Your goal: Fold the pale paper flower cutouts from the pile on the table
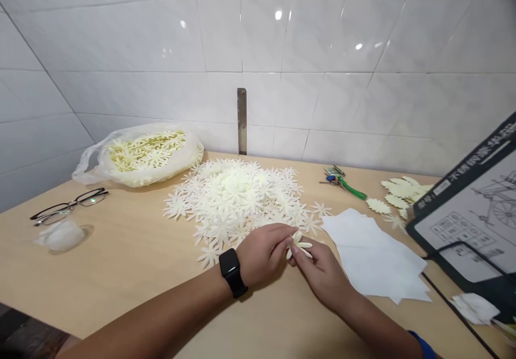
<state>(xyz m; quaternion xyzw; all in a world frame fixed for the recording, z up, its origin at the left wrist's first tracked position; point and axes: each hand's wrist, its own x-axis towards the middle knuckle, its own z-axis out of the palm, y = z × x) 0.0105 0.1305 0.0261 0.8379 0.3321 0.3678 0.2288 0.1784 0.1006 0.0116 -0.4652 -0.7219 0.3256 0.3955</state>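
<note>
Between my two hands is a pale cream flower cutout (303,245) with narrow petals. My left hand (264,251), with a black watch on its wrist, pinches the flower from the left, and its fingertips partly hide it. From the right, my right hand (324,273) grips the same flower with thumb and fingers. Just beyond both hands spreads a large pile of similar flower cutouts (237,192) on the table.
A plastic bag (161,175) of cutouts stands back left, near eyeglasses (72,204) and a crumpled white wad (61,236). White sheets (374,257) lie right. Keys with a green strap (355,188), more cutouts (405,189), a printed box (475,208) and a black cable (451,308) are there.
</note>
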